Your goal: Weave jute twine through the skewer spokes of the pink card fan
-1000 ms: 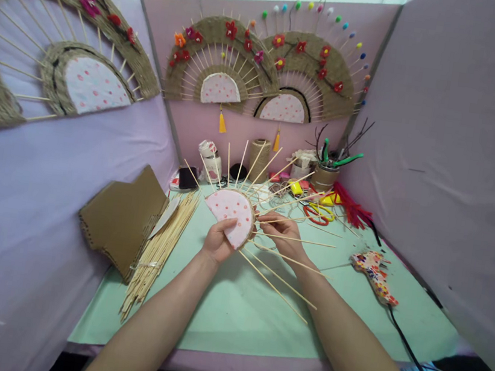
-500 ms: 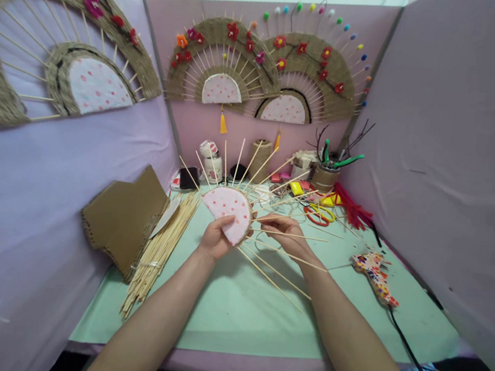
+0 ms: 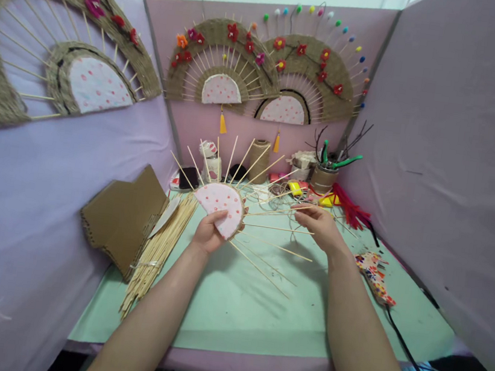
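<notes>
My left hand grips a half-round fan base covered in white cloth with pink dots, thumb on its front and fingers behind. Thin wooden sticks fan out from its curved edge, up and to the right. To the right of the base, my right hand is closed in a pinch by the outer end of one stick. A thin strand of twine loops beneath those fingertips and seems to be held in them. Where the strand meets the base is hard to see.
At left lie a bundle of sticks and folded cardboard. A flowered glue gun with a black cord is at right. Behind stand a twine spool, a can of tools and red pipe cleaners. Finished fans hang behind.
My right hand has moved away from the fan base, right and slightly up, along the sticks. The base in my left hand has shifted slightly left.
</notes>
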`<move>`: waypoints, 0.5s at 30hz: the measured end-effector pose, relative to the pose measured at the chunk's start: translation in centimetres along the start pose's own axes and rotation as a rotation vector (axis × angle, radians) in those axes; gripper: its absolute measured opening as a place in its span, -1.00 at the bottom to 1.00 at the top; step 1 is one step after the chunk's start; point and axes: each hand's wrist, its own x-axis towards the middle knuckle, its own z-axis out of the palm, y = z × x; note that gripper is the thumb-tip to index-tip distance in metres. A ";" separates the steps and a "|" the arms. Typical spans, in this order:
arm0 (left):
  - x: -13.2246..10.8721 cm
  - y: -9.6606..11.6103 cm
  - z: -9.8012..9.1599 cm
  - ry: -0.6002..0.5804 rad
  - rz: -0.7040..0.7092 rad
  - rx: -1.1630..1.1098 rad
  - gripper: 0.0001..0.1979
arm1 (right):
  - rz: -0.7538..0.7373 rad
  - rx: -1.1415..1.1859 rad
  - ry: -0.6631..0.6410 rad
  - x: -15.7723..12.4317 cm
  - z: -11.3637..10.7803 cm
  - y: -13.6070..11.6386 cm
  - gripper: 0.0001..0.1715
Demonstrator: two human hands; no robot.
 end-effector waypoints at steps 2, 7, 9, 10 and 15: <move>0.0 0.1 -0.1 0.012 0.003 0.008 -0.50 | 0.006 0.141 0.070 0.1 -0.5 -0.2 -0.71; 0.0 0.3 0.1 0.012 -0.008 0.038 -0.51 | -0.003 0.383 0.164 0.4 -0.4 -0.7 -0.74; 0.0 0.3 0.2 0.022 -0.010 0.042 -0.50 | -0.039 0.378 0.187 0.3 -0.5 -0.8 -0.75; 0.0 0.3 0.2 0.032 -0.007 0.040 -0.51 | -0.056 0.365 0.190 0.3 -0.5 -0.9 -0.76; 0.1 0.4 0.1 0.066 0.053 0.007 -0.52 | -0.084 0.355 0.165 0.1 -0.7 -1.1 -0.83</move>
